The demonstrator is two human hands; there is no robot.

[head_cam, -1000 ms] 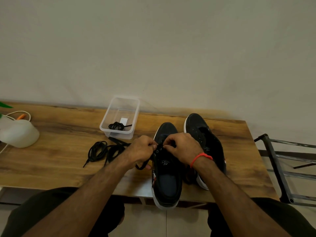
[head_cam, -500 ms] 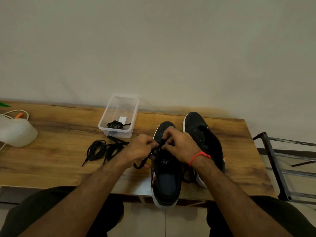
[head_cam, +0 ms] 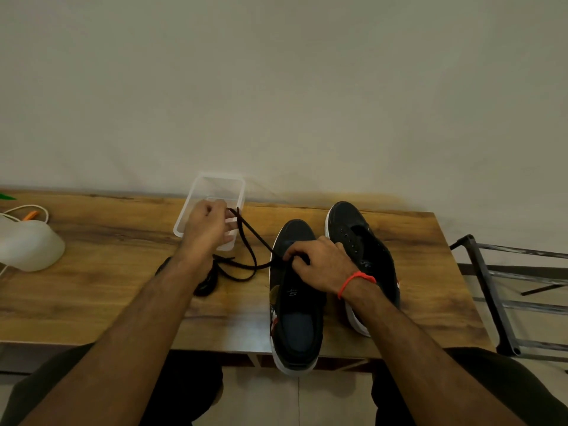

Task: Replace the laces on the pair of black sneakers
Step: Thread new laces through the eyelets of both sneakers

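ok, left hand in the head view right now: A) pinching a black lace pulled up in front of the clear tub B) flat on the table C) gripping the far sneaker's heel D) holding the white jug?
A: the left hand pinches the black lace, which runs taut from the near sneaker up in front of the clear tub.

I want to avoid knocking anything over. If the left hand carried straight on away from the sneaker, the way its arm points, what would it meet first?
Probably the clear plastic tub: the left hand, pinching the lace, already overlaps it in the picture, though its height above it is unclear.
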